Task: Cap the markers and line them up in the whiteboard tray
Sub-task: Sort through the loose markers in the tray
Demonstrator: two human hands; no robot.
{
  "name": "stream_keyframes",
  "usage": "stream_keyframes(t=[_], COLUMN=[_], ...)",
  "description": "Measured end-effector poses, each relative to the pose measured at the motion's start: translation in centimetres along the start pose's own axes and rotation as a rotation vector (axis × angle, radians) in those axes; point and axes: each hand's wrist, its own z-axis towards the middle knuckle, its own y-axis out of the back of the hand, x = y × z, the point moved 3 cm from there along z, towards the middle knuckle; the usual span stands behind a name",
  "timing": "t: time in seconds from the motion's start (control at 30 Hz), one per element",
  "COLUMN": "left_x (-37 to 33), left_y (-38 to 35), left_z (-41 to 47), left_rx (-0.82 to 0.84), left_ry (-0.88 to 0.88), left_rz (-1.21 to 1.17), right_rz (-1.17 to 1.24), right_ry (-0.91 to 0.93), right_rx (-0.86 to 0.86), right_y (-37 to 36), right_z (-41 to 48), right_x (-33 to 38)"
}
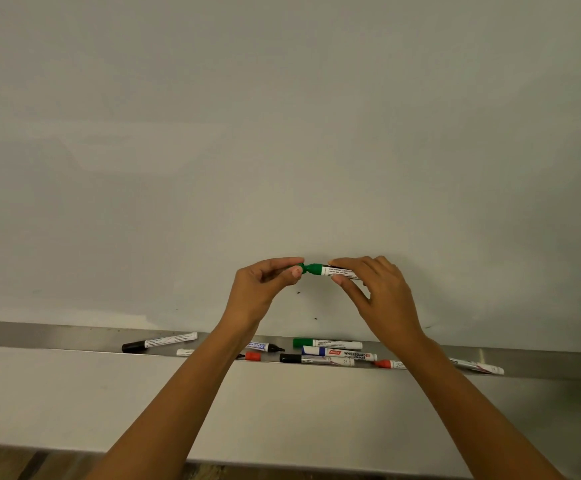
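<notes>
Two bare hands hold a green marker [330, 270] level against a smooth matte whiteboard [282, 116], above the brushed-metal tray [39, 336]. The left hand [265, 289] pinches its green cap [301, 268]; the right hand [379, 289] grips the white labelled barrel. Cap and barrel nearly meet. In the tray below lie slim cylindrical markers, scattered at angles: black, red, blue, green.

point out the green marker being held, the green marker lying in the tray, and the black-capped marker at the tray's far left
held green marker [317, 269], head view, green collar between the hands
tray green marker [330, 343], head view, white barrel
black-capped marker [133, 346], head view, black cap
</notes>
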Motion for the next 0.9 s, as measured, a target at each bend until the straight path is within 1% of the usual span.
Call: stream_keyframes(t=[0.23,0.37,0.47,0.53,0.63,0.7,0.83,0.9], left_x=[-0.7,-0.6,-0.6,-0.7,-1.2,-1.3,-0.4,0.4], left_y=[0.0,-0.1,0.1,0.2,0.2,0.1,0.2,0.1], left_z=[-0.1,0.0,0.0,0.1,0.4,0.6,0.5,0.5], left_rx=[0.045,0.061,0.048,0.050,0.057,0.067,0.050,0.015], left_ry=[-0.044,-0.087,-0.080,-0.081,-0.089,-0.081,-0.074,-0.083], left_rz=[0.033,0.146,0.192,0.215,0.248,0.258,0.291,0.335], right_rz=[-0.018,-0.149,-0.184,-0.129,0.005,0.023,0.068,0.143], right_ry=[0.055,0.138,0.141,0.077,-0.087,-0.152,-0.214,-0.232], right_rx=[0.013,0.028,0.025,0.055,0.129,0.169,0.333,0.424], right_y=[1.0,0.8,1.0,1.0,0.9,1.0,0.4,-0.3], right_z=[0.1,0.2,0.2,0.1,0.5,0.9,1.0,0.5], right_x=[0.0,0.8,1.1,1.3,1.2,1.1,0.5,-0.3])
